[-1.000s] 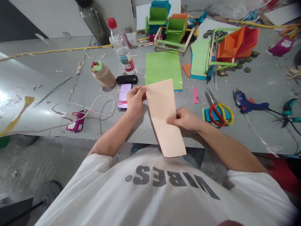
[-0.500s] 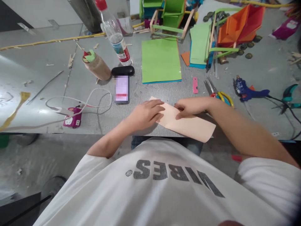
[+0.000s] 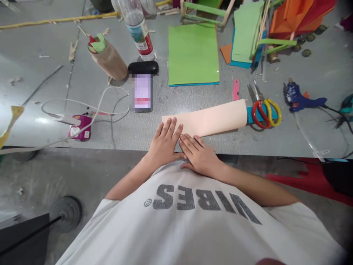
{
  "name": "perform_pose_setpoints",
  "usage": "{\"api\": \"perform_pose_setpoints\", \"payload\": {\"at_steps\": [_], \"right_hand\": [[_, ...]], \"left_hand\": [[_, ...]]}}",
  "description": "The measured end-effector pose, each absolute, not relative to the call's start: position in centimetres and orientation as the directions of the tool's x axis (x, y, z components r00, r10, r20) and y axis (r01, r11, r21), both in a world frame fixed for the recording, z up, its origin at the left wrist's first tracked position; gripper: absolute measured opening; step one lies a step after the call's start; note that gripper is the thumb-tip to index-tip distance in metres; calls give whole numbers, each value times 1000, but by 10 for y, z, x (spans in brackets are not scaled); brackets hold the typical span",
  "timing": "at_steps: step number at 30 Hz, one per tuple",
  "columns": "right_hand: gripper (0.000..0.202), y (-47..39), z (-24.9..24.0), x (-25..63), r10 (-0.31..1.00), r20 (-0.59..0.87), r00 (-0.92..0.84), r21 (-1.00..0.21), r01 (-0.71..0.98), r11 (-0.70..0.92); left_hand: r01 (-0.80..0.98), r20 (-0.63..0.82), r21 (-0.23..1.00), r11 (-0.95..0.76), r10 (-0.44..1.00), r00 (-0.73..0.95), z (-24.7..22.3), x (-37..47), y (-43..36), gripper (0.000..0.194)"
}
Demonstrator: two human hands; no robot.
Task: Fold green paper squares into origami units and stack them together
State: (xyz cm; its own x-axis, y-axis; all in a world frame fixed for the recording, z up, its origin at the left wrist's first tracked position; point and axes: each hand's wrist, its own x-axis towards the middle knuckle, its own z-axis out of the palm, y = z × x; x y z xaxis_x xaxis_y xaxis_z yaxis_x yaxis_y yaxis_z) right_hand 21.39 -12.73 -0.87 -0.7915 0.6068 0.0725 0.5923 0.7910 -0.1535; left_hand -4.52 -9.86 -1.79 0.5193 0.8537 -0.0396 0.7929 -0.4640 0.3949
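Observation:
A long folded strip of pale peach paper lies along the table's front part, its right end slightly curved and resting by a blue piece under the scissors. My left hand lies flat on the strip's left end with the fingers spread. Just right of it, my right hand is palm down with fingers extended, its fingertips at the strip's lower edge. The two hands nearly touch. Behind the strip sits a stack of green paper.
On the left are a phone, a black case, a plastic bottle, a brown cup and a purple power adapter with a white cable. A blue glue gun and orange paper model are on the right.
The paper strip has turned, its right end swinging away from me. My right hand has let go of the paper and moved toward me and left, flattening beside my left hand. The view has shifted.

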Motion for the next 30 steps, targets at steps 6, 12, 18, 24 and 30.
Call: {"api": "perform_pose_setpoints", "payload": {"at_steps": [6, 12, 18, 24, 30], "right_hand": [[117, -128, -28, 254, 730, 22, -683, -262, 701, 663], [117, -147, -20, 310, 887, -9, -462, -206, 869, 451], [114, -155, -19, 323, 967, -59, -248, -146, 960, 237], [110, -162, -26, 327, 985, 54, -163, -126, 977, 169], [47, -175, -45, 331, 857, 429, -287, -141, 915, 377]], "left_hand": [[785, -33, 373, -494, 839, 544, -18, -51, -99, 151], [791, -44, 366, -490, 840, 540, -18, -51, -98, 152], [802, -49, 279, -528, 826, 561, -16, -56, -99, 146], [805, -46, 186, -563, 813, 580, -16, -64, -99, 146], [782, 89, 143, -607, 795, 600, -27, -81, -111, 114]]}}
